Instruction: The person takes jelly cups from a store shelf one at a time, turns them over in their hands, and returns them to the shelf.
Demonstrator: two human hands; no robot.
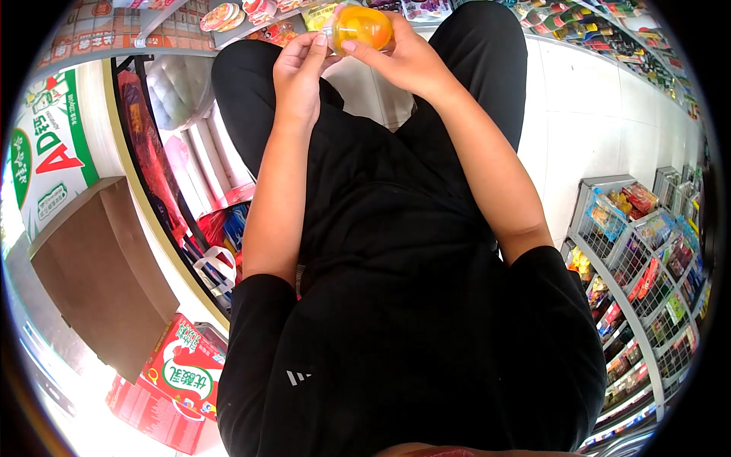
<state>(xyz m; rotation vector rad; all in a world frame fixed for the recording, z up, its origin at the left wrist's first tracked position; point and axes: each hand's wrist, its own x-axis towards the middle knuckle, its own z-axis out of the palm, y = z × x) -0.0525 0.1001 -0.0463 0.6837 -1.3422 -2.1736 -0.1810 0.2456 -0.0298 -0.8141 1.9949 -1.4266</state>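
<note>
A round clear cup with a bright orange-yellow filling [364, 29] is held up between both hands at the top middle. My left hand [303, 61] pinches its left edge with thumb and fingers. Around its right side are wrapped the fingers of my right hand [400, 57], the thumb resting on the front. Just behind the cup, a shelf [251, 29] carries round packs and a yellow-green packet [320, 17].
White floor tiles [586, 114] lie to the right. Wire baskets [640, 259] of colourful packets stand at the lower right, bottles [567, 19] at the upper right. On the left are a brown carton [106, 274], a red box [183, 373] and a glass-sided case with red items [148, 152].
</note>
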